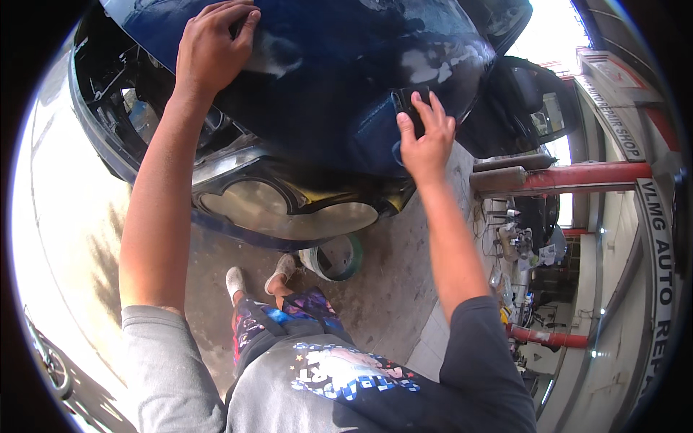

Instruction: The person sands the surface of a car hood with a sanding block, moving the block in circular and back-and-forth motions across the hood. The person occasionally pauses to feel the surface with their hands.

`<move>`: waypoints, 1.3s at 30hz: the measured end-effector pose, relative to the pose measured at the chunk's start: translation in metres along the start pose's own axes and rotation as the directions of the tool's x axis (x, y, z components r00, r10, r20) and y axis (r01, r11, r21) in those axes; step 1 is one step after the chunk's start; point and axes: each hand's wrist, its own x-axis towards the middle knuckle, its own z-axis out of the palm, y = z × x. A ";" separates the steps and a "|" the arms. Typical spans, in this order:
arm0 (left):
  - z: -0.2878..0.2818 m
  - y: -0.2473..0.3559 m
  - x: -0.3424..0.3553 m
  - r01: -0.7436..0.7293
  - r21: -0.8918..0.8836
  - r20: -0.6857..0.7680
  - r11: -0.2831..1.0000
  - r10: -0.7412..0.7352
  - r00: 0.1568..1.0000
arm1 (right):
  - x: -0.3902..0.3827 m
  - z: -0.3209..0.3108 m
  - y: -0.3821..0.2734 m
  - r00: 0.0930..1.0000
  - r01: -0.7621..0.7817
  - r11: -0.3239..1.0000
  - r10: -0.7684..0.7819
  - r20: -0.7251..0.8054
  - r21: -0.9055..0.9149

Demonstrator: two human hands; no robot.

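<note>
A dark blue car hood (310,101) with dull, pale patches lies under both my hands. My right hand (427,141) grips a black sanding block (408,105), pressed flat on the hood's right front part; a dull, dark wet-looking area (375,133) is beside it. Over the hood's left side, my left hand (214,47) rests with its fingers curled and the thumb close to them. Whatever lies between those fingers, if anything, is too dark to make out. Below the hood's front edge sit the car's cloudy headlights (249,208).
A green-rimmed bucket (348,260) stands on the concrete floor (382,289) by my feet, under the car's front. To the right are a dark car mirror or door part (538,101), a red post (577,177) and a cluttered workshop area (516,245). An exposed engine bay (137,108) gapes at left.
</note>
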 end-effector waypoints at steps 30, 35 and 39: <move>-0.016 -0.028 0.002 0.108 -0.852 -0.224 0.512 -0.543 0.809 | 0.017 -0.001 -0.005 0.998 0.001 1.000 -0.001 -0.056 0.000; -0.017 -0.025 0.004 0.074 -0.896 -0.203 0.438 -0.551 0.810 | -0.019 -0.014 -0.072 0.980 0.190 0.978 -0.194 0.037 0.081; -0.018 -0.016 0.002 0.088 -0.869 -0.215 0.487 -0.531 0.820 | 0.010 0.002 -0.024 0.995 -0.041 0.999 0.041 -0.091 0.000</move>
